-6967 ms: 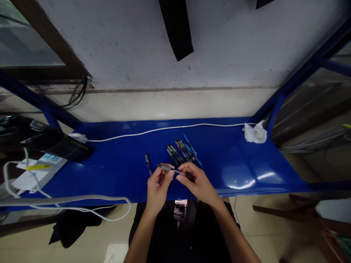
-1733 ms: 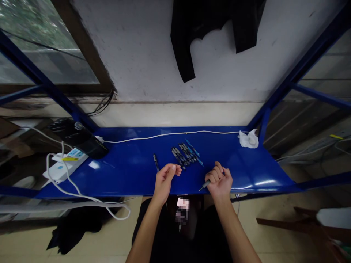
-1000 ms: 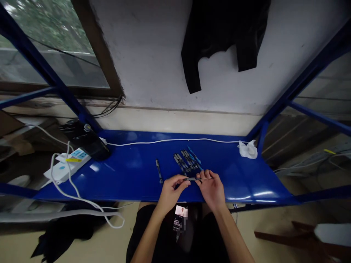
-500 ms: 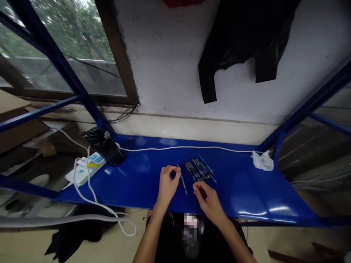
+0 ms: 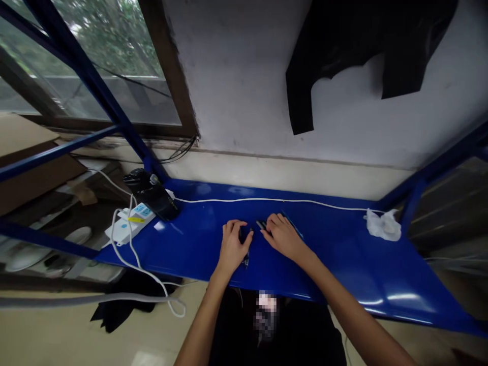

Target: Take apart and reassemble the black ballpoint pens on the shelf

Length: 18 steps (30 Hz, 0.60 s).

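Note:
My left hand is over the blue table, its thumb and fingers curved and apart. A slim pen with a clear end lies under and beside its thumb; the hand hides part of it. To the right, my right hand is palm down with its fingers curled over a group of dark pens. Only the ends of these pens show left of the fingertips. A blue pen lies just behind the right hand, partly covered by it.
A white power strip and a black bag sit at the table's left end, with looping white cables. Crumpled white tissue lies at the right. A white cord runs along the back. Blue frame posts flank the table.
My left hand has opened from its pinch on a pen. My right hand has moved up and forward from the table's front onto the group of pens. The view has shifted slightly.

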Each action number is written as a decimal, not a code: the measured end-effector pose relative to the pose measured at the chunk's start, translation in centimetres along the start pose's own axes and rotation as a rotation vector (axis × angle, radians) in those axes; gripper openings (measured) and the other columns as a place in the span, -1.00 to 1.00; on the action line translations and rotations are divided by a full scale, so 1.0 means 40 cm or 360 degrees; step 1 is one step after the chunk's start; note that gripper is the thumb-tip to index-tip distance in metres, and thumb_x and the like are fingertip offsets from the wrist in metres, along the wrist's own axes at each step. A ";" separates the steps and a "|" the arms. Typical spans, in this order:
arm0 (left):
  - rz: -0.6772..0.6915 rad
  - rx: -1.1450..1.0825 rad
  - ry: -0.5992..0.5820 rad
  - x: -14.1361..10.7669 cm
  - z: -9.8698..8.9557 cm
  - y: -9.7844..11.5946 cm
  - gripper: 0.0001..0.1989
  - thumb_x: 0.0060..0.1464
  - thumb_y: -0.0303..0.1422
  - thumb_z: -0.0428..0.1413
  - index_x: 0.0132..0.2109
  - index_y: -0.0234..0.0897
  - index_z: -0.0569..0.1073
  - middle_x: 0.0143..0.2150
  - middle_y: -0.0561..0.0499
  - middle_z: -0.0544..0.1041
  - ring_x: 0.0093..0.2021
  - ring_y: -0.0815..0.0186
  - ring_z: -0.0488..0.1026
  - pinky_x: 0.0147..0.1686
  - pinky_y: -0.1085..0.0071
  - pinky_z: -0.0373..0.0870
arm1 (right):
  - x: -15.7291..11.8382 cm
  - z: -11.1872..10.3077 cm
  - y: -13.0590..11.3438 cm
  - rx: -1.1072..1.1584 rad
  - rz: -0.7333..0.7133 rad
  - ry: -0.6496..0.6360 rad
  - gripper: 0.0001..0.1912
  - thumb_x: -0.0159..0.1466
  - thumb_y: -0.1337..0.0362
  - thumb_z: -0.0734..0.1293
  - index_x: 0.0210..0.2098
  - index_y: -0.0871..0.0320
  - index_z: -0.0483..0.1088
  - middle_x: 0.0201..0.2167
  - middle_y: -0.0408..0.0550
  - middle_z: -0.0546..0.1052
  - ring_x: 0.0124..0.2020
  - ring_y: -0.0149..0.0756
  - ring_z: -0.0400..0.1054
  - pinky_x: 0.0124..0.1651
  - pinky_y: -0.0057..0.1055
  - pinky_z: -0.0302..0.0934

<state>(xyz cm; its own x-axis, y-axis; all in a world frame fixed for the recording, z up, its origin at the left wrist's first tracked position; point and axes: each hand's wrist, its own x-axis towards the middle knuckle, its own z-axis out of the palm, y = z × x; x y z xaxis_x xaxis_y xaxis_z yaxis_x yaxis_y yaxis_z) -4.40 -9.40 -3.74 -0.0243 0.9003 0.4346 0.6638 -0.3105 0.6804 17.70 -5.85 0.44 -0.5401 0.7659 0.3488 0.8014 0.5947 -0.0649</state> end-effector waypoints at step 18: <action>0.0207 0.0150 -0.0393 0.093 0.085 0.049 -0.67 0.34 -0.49 0.08 0.19 -0.18 0.49 0.19 -0.21 0.48 0.20 -0.05 0.40 0.31 -0.06 0.35 | 0.027 0.033 0.082 0.1051 0.0502 0.0342 -0.70 0.64 0.09 -0.02 0.13 0.10 0.17 -0.21 0.05 0.66 -0.30 -0.18 0.57 -0.18 -0.32 0.29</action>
<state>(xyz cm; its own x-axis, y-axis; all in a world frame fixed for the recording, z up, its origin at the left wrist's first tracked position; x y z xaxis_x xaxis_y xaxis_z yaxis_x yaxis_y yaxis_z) -0.64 -5.61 -2.78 0.2404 0.9053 0.3501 0.7164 -0.4089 0.5654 19.40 -2.75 -0.62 -0.1951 0.8996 0.3907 0.5528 0.4299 -0.7139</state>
